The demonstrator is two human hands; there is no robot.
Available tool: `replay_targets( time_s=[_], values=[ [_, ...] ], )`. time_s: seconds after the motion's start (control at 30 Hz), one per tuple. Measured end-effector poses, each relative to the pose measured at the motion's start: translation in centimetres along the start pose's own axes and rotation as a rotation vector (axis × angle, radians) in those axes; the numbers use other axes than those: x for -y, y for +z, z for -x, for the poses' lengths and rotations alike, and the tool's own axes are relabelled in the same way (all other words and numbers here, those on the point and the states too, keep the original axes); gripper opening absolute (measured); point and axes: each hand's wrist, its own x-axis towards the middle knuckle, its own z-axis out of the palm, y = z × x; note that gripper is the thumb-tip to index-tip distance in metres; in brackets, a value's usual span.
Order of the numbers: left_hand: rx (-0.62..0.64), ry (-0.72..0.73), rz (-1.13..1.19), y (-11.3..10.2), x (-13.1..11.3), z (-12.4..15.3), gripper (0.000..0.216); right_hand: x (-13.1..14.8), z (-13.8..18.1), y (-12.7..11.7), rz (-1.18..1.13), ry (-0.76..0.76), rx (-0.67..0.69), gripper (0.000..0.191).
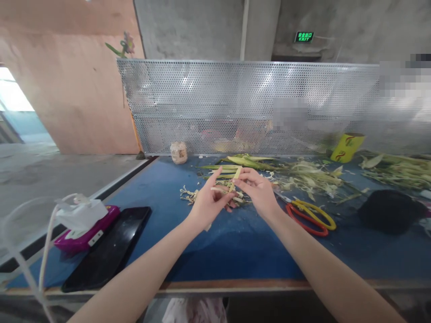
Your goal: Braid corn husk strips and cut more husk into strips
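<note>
A narrow pale green leaf strip (pixel 236 176) stands nearly upright between my two hands, over the middle of the blue tabletop. My left hand (pixel 210 202) is closed on its lower end, the thumb and curled fingers pressed together. With thumb and fingertips, my right hand (pixel 256 188) pinches the strip higher up. Beneath and left of my left hand lie small knotted pale plant pieces (pixel 189 195), partly covered by the hand. Just behind the hands, long green leaves (pixel 249 160) are spread out. Scissors (pixel 311 217) with red and yellow handles lie right of my right wrist.
Shredded leaves (pixel 303 177) spread toward a yellow-green can-shaped thing (pixel 347 147). A black object (pixel 390 211) sits at right. At left are a black phone (pixel 107 249) and a purple power strip (pixel 85 237) with white cables. A perforated metal panel (pixel 208 98) borders the table's back.
</note>
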Motion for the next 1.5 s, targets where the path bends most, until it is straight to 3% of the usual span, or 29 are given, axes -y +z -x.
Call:
replay_targets(
  time_s=[0.17,0.3,0.73,0.9,1.0,1.07,1.23,1.5],
  values=[
    [-0.049,0.023,0.07,-0.7,-0.3,-0.3,0.097,0.6,0.2,-0.1,0.055,0.218,0.342,0.028],
    [-0.025,0.04,0.076,-1.1,-0.5,-0.5,0.096,1.4,0.4,-0.3,0.136,0.181,0.53,0.035],
    [-0.12,0.032,0.204,-1.8,-1.4,-0.9,0.101,1.5,0.2,-1.1,0.102,0.057,0.527,0.039],
    [-0.086,0.001,0.262,-1.5,-1.1,-0.9,0.095,1.0,-0.1,-1.1,0.049,0.211,0.567,0.032],
    [-0.031,-0.07,0.246,-1.3,-0.8,-0.8,0.084,0.5,-0.4,-1.0,-0.07,0.289,0.475,0.017],
    [-0.028,-0.083,0.199,-1.1,-0.6,-0.8,0.083,0.4,-0.5,-1.0,-0.184,0.298,0.443,0.021],
    [0.029,-0.084,0.046,-1.0,-0.3,-0.6,0.09,0.3,0.0,-0.4,-0.295,0.356,0.551,0.028],
    [-0.012,-0.014,-0.165,-0.7,-0.6,0.1,0.081,-0.3,0.3,0.2,-0.624,0.552,0.494,0.023]
  ],
)
